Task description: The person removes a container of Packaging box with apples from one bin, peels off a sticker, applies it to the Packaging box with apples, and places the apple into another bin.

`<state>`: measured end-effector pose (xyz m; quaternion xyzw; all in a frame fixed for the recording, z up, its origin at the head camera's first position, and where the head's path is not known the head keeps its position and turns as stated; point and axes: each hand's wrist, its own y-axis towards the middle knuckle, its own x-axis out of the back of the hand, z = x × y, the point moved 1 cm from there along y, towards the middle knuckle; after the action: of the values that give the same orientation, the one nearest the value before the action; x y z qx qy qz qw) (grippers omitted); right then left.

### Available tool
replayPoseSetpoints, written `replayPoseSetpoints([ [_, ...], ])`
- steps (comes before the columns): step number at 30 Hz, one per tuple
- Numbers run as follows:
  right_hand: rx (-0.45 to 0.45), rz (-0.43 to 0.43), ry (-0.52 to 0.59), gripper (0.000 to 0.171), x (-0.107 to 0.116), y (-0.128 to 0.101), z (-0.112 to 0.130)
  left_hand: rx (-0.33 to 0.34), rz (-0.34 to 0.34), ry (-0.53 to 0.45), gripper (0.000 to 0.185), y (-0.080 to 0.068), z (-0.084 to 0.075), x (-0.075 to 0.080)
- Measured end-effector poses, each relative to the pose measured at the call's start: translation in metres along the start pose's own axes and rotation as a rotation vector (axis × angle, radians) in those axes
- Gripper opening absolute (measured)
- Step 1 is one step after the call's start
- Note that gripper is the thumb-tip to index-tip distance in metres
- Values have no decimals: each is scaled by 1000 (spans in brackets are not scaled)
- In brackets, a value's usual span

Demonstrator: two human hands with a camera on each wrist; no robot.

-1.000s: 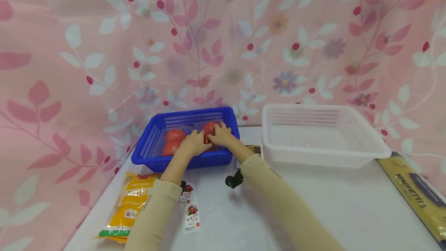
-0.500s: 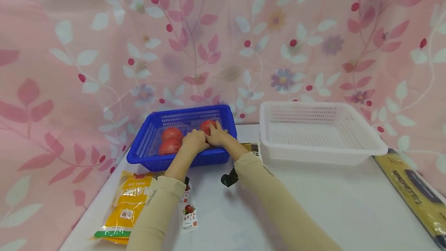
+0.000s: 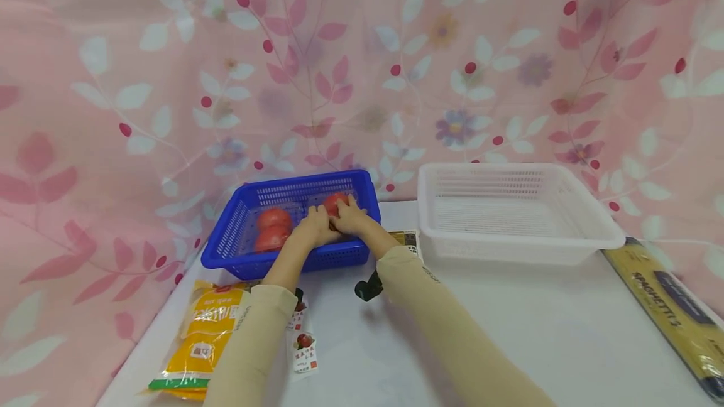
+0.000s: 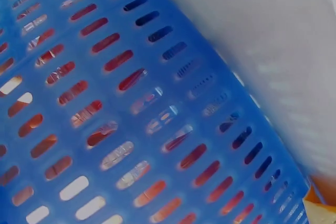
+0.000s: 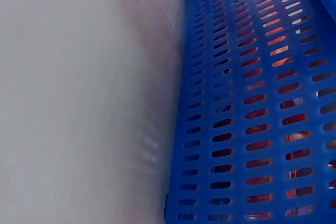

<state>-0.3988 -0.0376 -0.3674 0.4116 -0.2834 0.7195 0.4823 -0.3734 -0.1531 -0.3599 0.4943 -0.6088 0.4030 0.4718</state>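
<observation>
I can't tell whether the left hand or right hand grips the tomato they partly hide; the blue basket blocks both wrist views

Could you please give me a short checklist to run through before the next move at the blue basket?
1. Blue basket upright on the table: ok.
2. Right grip at a red fruit: ok, fingers appear to lie against it.
3. Left grip secure on something: cannot tell, fingertips hidden.
4. Two other red fruits inside the blue basket: ok.
5. White basket upright and uncovered: ok.
6. Gap between baskets free of items: not ok, a small packet lies there.
</observation>
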Motion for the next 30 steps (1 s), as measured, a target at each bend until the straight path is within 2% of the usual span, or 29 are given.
replayPoseSetpoints([
  [4,6,-16,-2,57,2,-1,6,15,8,-46,84,1,6,1],
  [7,-25,-4,-4,57,1,5,5,23,43,-62,93,2,8,1],
  [10,-26,-24,-18,59,-5,13,-1,45,79,-76,100,2,9,1],
  [11,4,-49,-8,61,-14,24,-11,53,86,-81,100,1,9,1],
  [15,6,-47,-6,65,-24,38,-21,63,77,-102,100,1,10,-1],
  [17,-1,-31,4,64,-23,37,-19,60,68,-114,100,2,10,-2],
  [18,-25,-11,-5,61,-15,27,-10,60,63,-119,100,2,10,-2],
  [24,21,-43,-42,55,0,1,5,59,54,-133,102,2,11,-1],
  [30,42,-74,-30,52,2,-1,4,31,36,-123,102,2,9,0],
])
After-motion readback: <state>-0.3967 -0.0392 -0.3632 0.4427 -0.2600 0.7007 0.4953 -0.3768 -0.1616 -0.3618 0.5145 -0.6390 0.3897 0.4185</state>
